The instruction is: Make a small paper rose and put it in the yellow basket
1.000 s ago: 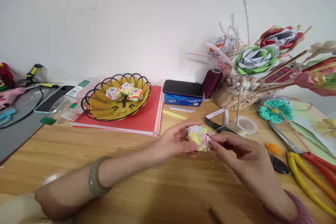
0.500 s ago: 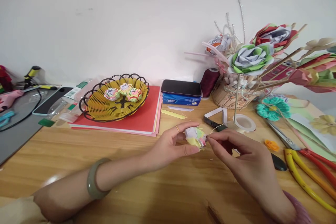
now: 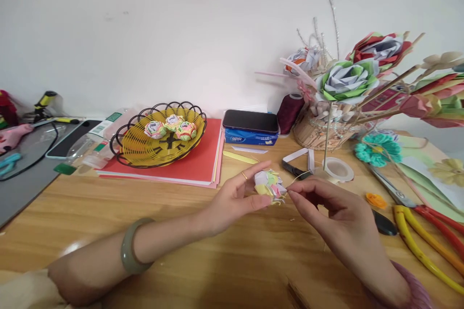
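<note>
My left hand, with a ring and a bangle on that arm, holds a small folded-paper ball in white, yellow, green and pink between thumb and fingers. Little paper points stick out of its lower right side. At the ball's right edge, my right hand pinches thumb and forefinger together. A thin pale thread curves up from those fingertips; whether a needle is in the pinch is too small to tell. Three similar paper balls sit in a yellow woven basket.
Red paper sheets lie under the basket. A phone rests on a blue tissue pack. At right are a tape roll, large scissors, an orange flower and a pot of paper flowers. A thin stick stands upright.
The paper ball has turned a little in my left hand, so more of its pointed edges and pink part show. My right hand's pinch stays at its right side.
</note>
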Tool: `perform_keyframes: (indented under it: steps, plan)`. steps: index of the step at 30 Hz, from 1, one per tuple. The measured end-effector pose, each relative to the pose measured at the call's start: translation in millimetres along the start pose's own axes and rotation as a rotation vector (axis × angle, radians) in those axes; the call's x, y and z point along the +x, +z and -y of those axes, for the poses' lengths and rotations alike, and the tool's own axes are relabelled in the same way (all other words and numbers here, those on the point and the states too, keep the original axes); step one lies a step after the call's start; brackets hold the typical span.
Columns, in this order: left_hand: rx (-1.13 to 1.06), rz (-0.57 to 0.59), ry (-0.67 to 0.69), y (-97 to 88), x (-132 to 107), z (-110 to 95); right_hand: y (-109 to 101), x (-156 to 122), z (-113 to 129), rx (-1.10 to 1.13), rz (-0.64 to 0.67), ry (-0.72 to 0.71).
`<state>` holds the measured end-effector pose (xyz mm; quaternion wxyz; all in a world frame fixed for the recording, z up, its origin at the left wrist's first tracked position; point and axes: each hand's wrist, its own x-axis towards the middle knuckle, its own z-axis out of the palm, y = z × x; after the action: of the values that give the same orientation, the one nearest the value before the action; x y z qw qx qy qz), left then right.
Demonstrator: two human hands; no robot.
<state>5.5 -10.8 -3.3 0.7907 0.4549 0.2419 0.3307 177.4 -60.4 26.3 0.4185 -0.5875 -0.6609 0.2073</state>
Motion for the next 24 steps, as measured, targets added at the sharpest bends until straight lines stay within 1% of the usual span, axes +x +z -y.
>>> perform_keyframes:
  steps: [3,5,9,14,16,18,19,21,24]
  plan:
    - [0.028,0.020,0.011,0.0,0.3,0.5,0.8,1.1,-0.1,0.022,0.020,0.033]
    - [0.043,0.019,0.017,0.2,0.6,0.5,1.1,1.6,0.4,0.005,0.023,0.004]
    - [0.083,-0.014,0.030,0.9,1.6,0.9,2.9,-0.1,-0.1,-0.091,-0.002,-0.121]
    - [0.164,-0.043,0.012,1.9,2.4,1.4,6.8,-6.7,-6.8,-0.303,-0.070,-0.320]
    - [0.196,-0.045,0.013,2.0,2.2,1.6,8.0,-8.7,-8.9,-0.377,-0.079,-0.354]
    - [0.234,-0.047,0.017,1.9,1.7,1.7,8.9,-9.1,-8.8,-0.386,-0.085,-0.331]
    - [0.256,-0.049,0.021,1.8,1.4,1.7,9.0,-8.4,-7.8,-0.356,-0.089,-0.298]
    - [0.292,-0.057,0.029,1.6,0.8,1.6,8.3,-5.7,-4.9,-0.223,-0.068,-0.185]
    - [0.312,-0.064,0.039,1.3,0.4,0.9,4.7,0.6,-0.6,0.040,0.046,0.053]
